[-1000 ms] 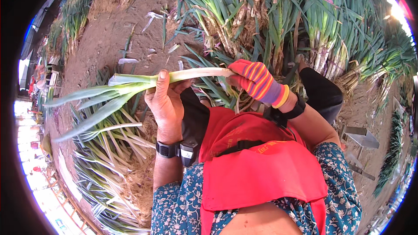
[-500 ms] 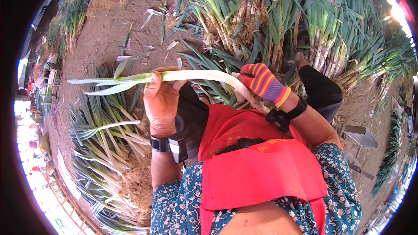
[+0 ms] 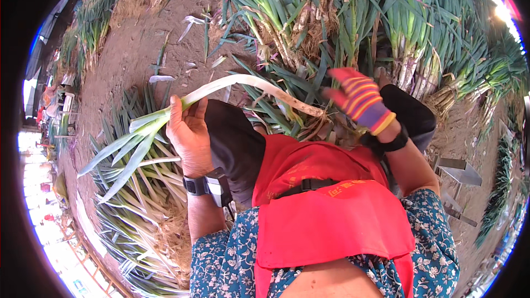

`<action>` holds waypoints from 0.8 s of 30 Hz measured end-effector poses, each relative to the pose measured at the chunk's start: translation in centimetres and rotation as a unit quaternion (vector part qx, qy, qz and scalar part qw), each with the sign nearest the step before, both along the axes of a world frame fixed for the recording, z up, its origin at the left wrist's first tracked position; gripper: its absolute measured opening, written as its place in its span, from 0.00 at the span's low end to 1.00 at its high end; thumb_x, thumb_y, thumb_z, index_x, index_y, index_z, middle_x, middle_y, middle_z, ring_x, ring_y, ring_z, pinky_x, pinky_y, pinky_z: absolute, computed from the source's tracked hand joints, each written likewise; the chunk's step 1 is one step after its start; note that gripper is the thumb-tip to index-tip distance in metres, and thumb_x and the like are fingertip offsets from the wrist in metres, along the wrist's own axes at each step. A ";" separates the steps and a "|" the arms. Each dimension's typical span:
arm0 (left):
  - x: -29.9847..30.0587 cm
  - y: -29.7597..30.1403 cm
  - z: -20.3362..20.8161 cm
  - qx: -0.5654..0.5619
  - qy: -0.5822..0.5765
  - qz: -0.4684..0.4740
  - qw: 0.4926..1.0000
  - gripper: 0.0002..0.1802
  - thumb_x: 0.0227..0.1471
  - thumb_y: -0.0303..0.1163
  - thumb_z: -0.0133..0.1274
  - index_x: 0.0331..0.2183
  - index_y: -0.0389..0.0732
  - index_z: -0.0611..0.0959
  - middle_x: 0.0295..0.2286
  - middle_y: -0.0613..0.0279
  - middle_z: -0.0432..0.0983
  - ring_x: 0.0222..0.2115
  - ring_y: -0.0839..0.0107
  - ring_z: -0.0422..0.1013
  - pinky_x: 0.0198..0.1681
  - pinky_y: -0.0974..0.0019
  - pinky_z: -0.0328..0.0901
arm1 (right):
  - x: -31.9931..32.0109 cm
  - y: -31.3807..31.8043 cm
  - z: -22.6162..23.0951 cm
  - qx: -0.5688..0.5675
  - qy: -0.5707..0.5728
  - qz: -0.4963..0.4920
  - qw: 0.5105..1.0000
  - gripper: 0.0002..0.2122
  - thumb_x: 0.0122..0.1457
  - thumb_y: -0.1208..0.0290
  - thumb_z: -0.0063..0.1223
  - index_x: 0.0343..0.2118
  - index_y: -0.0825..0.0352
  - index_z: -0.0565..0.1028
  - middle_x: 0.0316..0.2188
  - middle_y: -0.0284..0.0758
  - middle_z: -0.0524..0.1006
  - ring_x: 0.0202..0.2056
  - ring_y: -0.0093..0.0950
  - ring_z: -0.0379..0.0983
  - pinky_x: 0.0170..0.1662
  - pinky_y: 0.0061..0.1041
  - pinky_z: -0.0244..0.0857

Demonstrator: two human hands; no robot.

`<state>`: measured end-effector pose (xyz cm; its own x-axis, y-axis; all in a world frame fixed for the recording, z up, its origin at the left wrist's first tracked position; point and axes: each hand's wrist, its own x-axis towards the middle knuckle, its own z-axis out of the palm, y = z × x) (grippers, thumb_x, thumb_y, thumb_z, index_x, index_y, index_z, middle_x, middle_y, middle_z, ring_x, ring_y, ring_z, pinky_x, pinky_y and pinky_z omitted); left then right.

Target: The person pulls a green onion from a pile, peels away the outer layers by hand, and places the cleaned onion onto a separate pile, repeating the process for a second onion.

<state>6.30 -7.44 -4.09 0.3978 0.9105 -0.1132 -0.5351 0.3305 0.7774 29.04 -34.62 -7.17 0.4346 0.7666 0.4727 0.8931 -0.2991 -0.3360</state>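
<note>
My bare left hand [image 3: 189, 135] grips a long green onion [image 3: 243, 80] just where its white stalk turns into green leaves. The stalk arches across in front of me to the right, and its brown, rooty end hangs above my lap near the ground. Green leaves droop past the left side of the hand. My right hand [image 3: 360, 100], in a striped red, yellow and purple glove, is off the stalk, just right of its root end. Its fingers are spread, a little blurred, with nothing in them. Loose leaves and stalks [image 3: 281, 113] lie beyond my knees.
To my left lies a pile of green onions [image 3: 138, 204], white stalks and roots toward me. Upright bundles [image 3: 408, 38] stand ahead and to the right. A metal stand [image 3: 461, 172] is on the dirt floor [image 3: 132, 44] at right. Leaf scraps [image 3: 190, 22] lie ahead.
My right hand has let go of the stalk and moved up and right, its fingers opening. The left hand has shifted left and down, and the onion now arches with its leaves hanging lower.
</note>
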 end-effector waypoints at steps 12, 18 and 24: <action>3.1 -4.5 0.8 0.093 -0.031 -0.287 0.953 0.13 0.55 0.35 0.50 0.36 0.34 0.76 0.34 0.46 0.75 0.38 0.55 0.74 0.41 0.52 0.71 | -3.8 5.6 3.8 -0.191 0.511 0.192 0.816 0.15 0.49 0.68 0.56 0.39 0.67 0.72 0.20 0.35 0.72 0.23 0.26 0.70 0.27 0.24 0.63; 4.4 -4.3 -1.5 0.030 0.109 -0.144 0.983 0.17 0.53 0.38 0.52 0.32 0.31 0.75 0.27 0.47 0.76 0.29 0.54 0.76 0.31 0.54 0.74 | -5.7 6.6 2.1 0.060 -0.193 0.118 0.972 0.21 0.42 0.68 0.56 0.43 0.62 0.71 0.38 0.33 0.71 0.42 0.33 0.68 0.43 0.35 0.62; 4.2 -3.6 -1.4 0.012 0.117 -0.093 0.989 0.15 0.54 0.37 0.51 0.32 0.32 0.75 0.27 0.48 0.76 0.29 0.55 0.76 0.31 0.54 0.74 | -5.6 7.4 1.4 0.037 -0.284 0.208 0.935 0.06 0.46 0.66 0.47 0.25 0.60 0.66 0.24 0.30 0.64 0.30 0.30 0.61 0.34 0.30 0.59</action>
